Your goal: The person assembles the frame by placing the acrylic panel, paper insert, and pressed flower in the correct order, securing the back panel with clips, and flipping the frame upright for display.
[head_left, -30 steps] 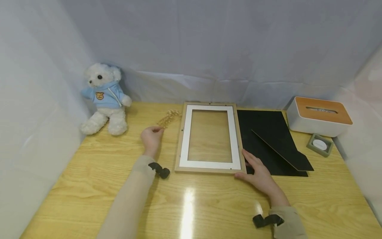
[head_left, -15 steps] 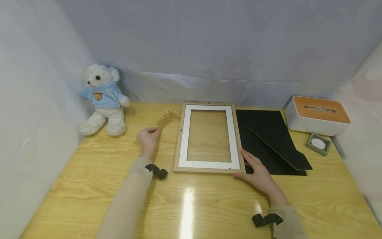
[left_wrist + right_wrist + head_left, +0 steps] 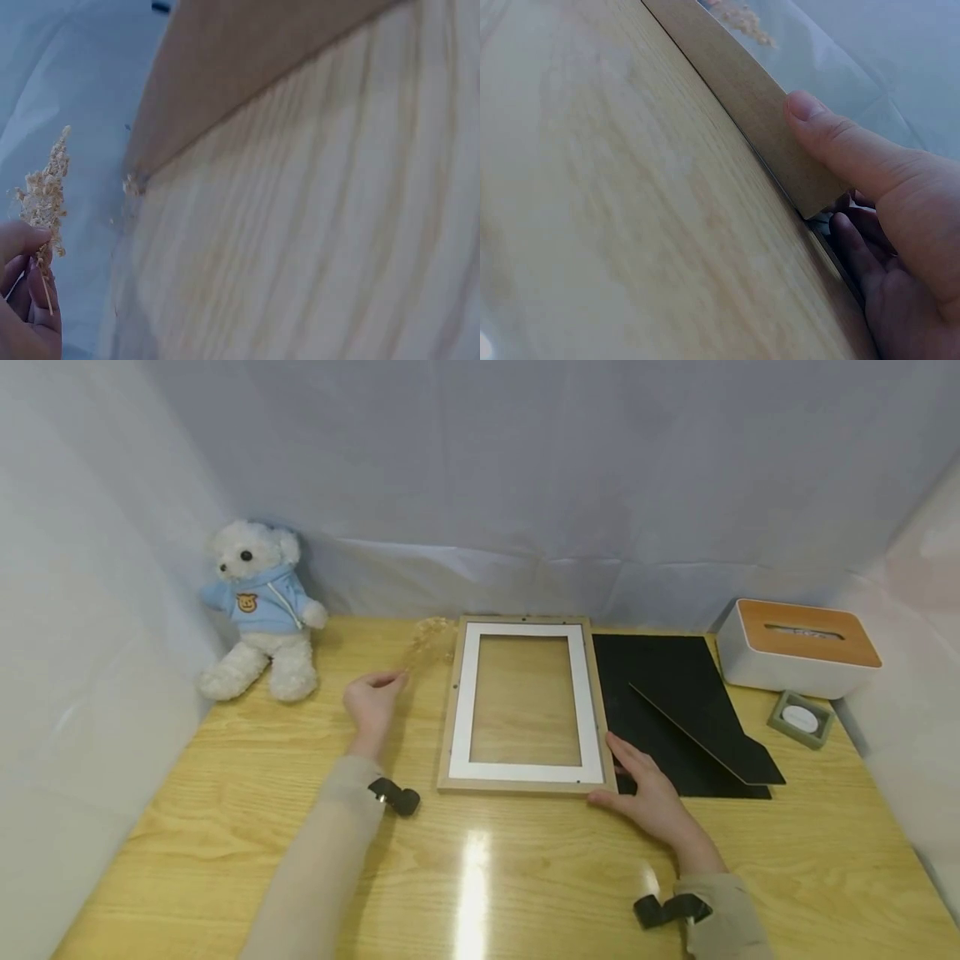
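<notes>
Between thumb and fingertips my left hand point(image 3: 371, 703) pinches the stem of a dried flower sprig point(image 3: 43, 199), pale and fluffy. It is held left of the picture frame point(image 3: 527, 782), its tip close to the frame's upper left corner. The light wooden frame lies flat, with a white mat point(image 3: 527, 772) inside and the wood grain showing through its middle. At the frame's near right corner my right hand point(image 3: 651, 795) grips the edge: its thumb point(image 3: 840, 142) presses the near side, while its other fingers lie along the right side, partly hidden.
A black backing board point(image 3: 660, 664) with a raised stand leg point(image 3: 708, 727) lies right of the frame. Further right are a tissue box point(image 3: 802, 647) and a small green tray point(image 3: 801, 720) holding a white oval. A plush bear point(image 3: 262, 602) sits at the back left.
My left hand has shifted slightly left, and the sprig now reaches a little farther back and higher. My right hand and the frame stay nearly where they were.
</notes>
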A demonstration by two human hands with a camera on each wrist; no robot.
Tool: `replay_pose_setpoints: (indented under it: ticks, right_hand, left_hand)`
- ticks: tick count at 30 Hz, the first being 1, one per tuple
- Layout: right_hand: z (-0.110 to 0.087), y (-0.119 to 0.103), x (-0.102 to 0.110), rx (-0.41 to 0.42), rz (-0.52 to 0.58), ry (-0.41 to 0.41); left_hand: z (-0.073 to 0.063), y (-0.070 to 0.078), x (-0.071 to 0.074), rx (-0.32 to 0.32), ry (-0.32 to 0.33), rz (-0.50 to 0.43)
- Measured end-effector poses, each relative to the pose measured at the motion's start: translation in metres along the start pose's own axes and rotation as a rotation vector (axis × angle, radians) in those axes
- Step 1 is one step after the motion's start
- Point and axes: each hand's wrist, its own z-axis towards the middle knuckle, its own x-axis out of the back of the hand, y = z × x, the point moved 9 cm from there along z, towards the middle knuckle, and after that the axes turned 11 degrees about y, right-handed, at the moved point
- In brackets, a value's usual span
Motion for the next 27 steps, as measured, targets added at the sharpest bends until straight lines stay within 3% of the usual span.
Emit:
replay_pose_setpoints:
  ticks: [6, 14, 18, 24, 27]
  right_hand:
    - [-0.001, 0.001, 0.0, -0.004, 0.002, 0.001]
    - [-0.001, -0.001, 0.002, 0.008, 0.004, 0.009]
    - [-0.001, -0.002, 0.004, 0.026, -0.002, 0.018]
    - [-0.001, -0.002, 0.003, 0.026, -0.001, 0.011]
    - [-0.001, -0.003, 0.003, 0.026, 0.0, 0.008]
  left_hand:
    - [-0.022, 0.014, -0.016, 0.099, -0.078, -0.082]
    - [-0.061, 0.03, -0.055, 0.198, -0.138, -0.186]
    - [-0.077, 0.039, -0.075, 0.15, -0.155, -0.131]
    - [-0.093, 0.047, -0.098, 0.016, -0.171, 0.063]
    - [-0.098, 0.05, -0.106, -0.015, -0.204, 0.094]
